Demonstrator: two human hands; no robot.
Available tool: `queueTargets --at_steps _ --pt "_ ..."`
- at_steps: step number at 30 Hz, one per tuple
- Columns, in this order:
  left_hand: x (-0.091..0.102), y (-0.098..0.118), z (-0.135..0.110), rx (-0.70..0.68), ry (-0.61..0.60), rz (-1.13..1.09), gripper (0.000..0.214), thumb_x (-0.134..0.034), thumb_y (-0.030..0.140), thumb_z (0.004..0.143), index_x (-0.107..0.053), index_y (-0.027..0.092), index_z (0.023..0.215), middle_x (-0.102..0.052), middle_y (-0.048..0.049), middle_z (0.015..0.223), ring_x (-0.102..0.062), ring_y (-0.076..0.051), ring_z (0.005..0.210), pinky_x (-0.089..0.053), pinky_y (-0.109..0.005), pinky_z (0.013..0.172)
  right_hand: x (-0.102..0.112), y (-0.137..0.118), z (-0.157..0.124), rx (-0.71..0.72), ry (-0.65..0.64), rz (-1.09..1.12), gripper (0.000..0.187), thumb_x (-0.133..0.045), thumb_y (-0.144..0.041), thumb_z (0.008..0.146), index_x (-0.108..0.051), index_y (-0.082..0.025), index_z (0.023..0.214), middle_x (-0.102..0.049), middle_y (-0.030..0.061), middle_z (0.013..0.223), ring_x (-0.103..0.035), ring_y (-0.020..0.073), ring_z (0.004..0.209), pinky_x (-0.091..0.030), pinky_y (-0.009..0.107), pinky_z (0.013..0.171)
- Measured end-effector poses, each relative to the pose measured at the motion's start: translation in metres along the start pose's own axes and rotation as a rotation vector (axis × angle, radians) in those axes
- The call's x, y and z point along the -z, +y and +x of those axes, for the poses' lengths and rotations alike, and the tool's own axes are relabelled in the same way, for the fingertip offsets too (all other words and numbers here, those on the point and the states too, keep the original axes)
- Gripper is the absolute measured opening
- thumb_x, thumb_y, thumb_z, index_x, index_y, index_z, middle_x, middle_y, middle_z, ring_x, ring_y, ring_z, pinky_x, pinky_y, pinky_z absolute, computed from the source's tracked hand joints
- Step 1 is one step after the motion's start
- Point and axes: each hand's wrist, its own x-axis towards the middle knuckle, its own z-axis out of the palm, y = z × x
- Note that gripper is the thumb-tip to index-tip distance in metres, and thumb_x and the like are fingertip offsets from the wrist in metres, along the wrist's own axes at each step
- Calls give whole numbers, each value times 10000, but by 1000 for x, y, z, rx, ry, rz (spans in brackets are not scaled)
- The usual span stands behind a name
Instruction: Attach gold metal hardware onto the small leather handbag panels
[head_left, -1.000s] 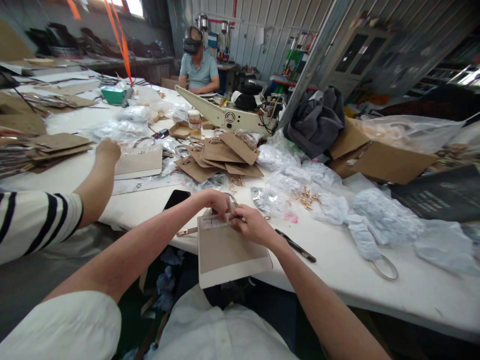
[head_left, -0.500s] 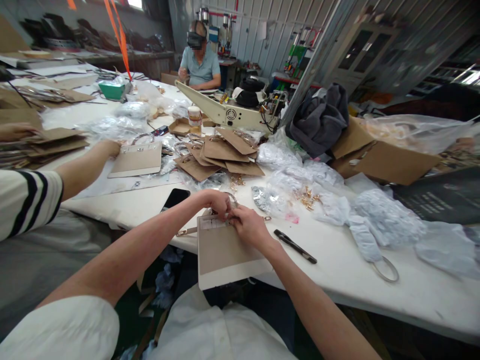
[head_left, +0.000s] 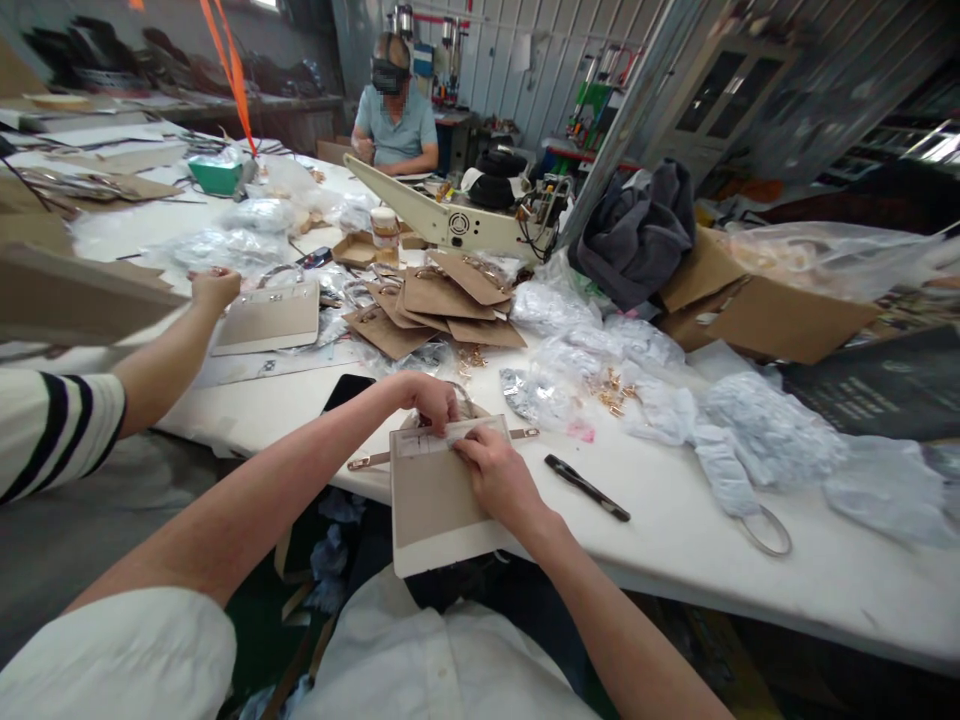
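White table (head_left: 675, 545); left hand (head_left: 436, 402) curled, right hand (head_left: 496, 472) atop beige panel (head_left: 429, 505).

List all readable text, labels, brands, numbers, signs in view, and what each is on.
None readable.
Dark panel at far right: pale printed lines, too blurred.
Jar beyond the brown pieces: any label wording too small.
Paper on back wall: any writing too small.
Beige panel at the hands: faint marks near its top edge, not legible.
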Motion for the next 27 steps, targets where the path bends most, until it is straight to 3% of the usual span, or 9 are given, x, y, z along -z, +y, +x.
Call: queueTargets --at_steps 11,18,21,23,25,27 --pt "-4 6 5 32 43 26 277 -890 347 509 -686 198 623 -553 20 589 -482 -155 628 -426 -302 598 -9 -6 -9 33 25 -114 460 -475 39 988 -708 -230 1280 -657 122 1190 -617 299 1141 -574 432 963" --pt "-10 16 3 40 118 136 153 -811 241 531 -695 194 619 -581 19 588 -487 -158 642 -419 -303 627 -21 -8 -12 24 54 -155 473 -481 30 971 -704 -177 1334 -679 171 1244 -609 348 1188 -579 494 991" --pt "-16 16 1 29 177 187 115 -755 232 549 -718 191 650 -603 15 607 -491 -162 669 -409 -300 647 -9 -5 -18 77 65 -14 532 -479 8 998 -661 -218 1444 -687 146 1328 -636 314 1240 -585 460 1035" --pt "-19 13 0 27 189 187 136 -727 253 566 -733 185 685 -609 13 615 -501 -164 665 -394 -297 632 8 5 -30 99 151 105 506 -493 -63 1055 -619 -250 1507 -688 125 1384 -653 286 1275 -580 438 1075" --pt "-19 9 1 25 177 164 171 -719 276 576 -742 179 715 -619 10 630 -510 -162 654 -388 -292 616 29 23 -49 15 316 102 359 -531 -178 1102 -671 -242 1427 -715 122 1324 -679 285 1236 -573 444 1081" --pt "-18 6 2 16 155 132 194 -727 288 575 -745 176 733 -631 10 645 -515 -158 647 -385 -286 605 48 49 -70 -166 427 -51 220 -617 -331 1099 -740 -229 1250 -731 123 1191 -698 308 1139 -576 469 1031"
